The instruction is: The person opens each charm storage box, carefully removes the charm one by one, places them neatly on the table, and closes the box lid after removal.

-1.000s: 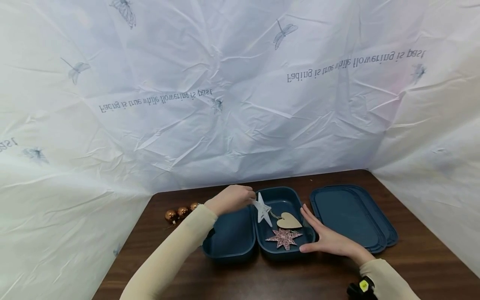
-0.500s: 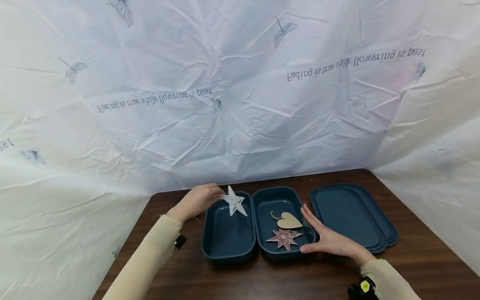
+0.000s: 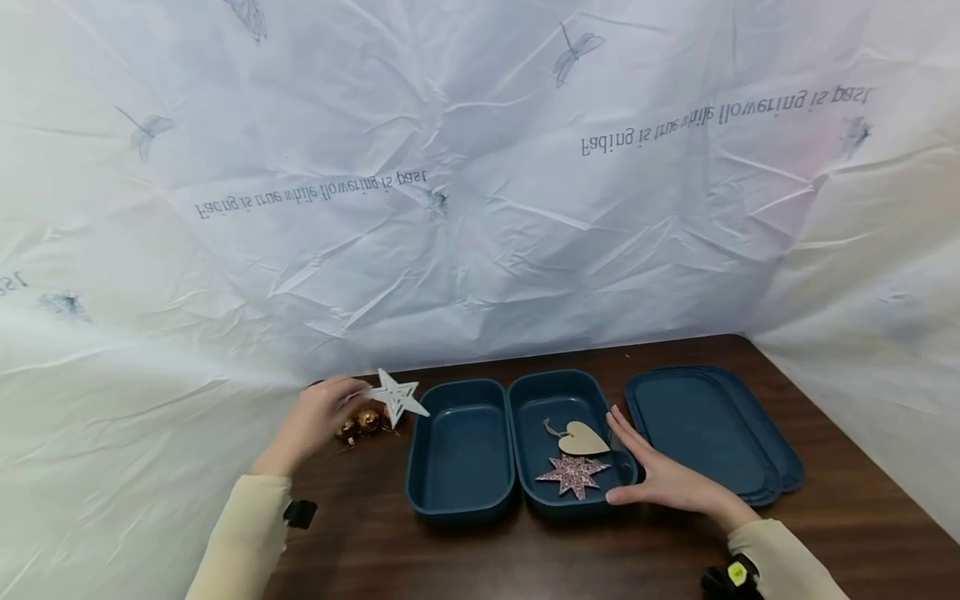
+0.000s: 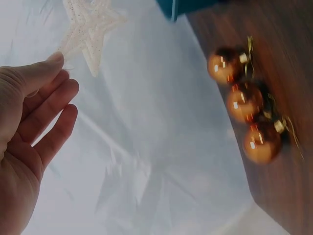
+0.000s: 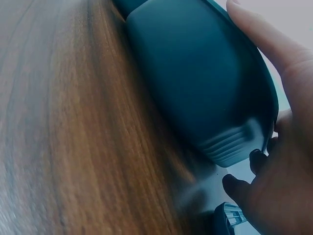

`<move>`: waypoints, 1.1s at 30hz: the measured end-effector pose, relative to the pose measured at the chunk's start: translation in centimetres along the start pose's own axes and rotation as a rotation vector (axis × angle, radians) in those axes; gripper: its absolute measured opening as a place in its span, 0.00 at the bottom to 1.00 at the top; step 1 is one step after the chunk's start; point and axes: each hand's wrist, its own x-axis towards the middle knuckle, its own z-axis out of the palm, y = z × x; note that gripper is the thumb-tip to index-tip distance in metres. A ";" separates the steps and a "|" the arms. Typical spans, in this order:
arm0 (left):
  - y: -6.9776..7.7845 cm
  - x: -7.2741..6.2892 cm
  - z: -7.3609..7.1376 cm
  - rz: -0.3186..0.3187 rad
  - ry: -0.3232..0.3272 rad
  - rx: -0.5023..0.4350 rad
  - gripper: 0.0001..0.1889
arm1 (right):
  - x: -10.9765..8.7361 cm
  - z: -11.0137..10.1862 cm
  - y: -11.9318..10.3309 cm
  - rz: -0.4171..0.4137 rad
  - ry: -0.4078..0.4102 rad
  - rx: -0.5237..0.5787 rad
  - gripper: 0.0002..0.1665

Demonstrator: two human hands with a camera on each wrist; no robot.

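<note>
Between the thumb and fingers of my left hand (image 3: 315, 421) a white glittery star ornament (image 3: 396, 398) is pinched by one point, raised above the table left of the boxes. The left wrist view shows the same star (image 4: 90, 29) at the thumb tip. My right hand (image 3: 669, 482) rests against the right side of the right blue box (image 3: 551, 404), its fingers spread along the rim and thumb at the near corner. Inside that box lie a wooden heart (image 3: 583, 439) with a string loop and a pink glitter star (image 3: 574, 475). Nothing lies in the left blue box (image 3: 461, 458).
Shiny copper baubles (image 4: 246, 103) with gold strings lie on the table (image 3: 360, 533) by the left hand, partly hidden by it in the head view. Two overlapping blue lids (image 3: 697, 429) lie right of the boxes. A printed white sheet (image 3: 480, 250) hangs behind.
My left hand has carried the white star leftward, out from over the right box, across the left box, to beside the baubles. The right hand has stayed at the right box.
</note>
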 end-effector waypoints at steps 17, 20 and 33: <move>-3.4 -10.6 -1.8 -0.208 0.272 0.037 0.14 | 0.2 0.0 0.2 -0.015 0.011 0.003 0.64; -3.9 -12.0 -1.4 -0.297 0.251 0.013 0.12 | 0.2 0.0 0.1 -0.016 0.007 0.010 0.63; -5.4 -15.5 0.1 -0.590 0.076 0.004 0.05 | 0.2 0.1 0.3 -0.008 0.008 0.013 0.63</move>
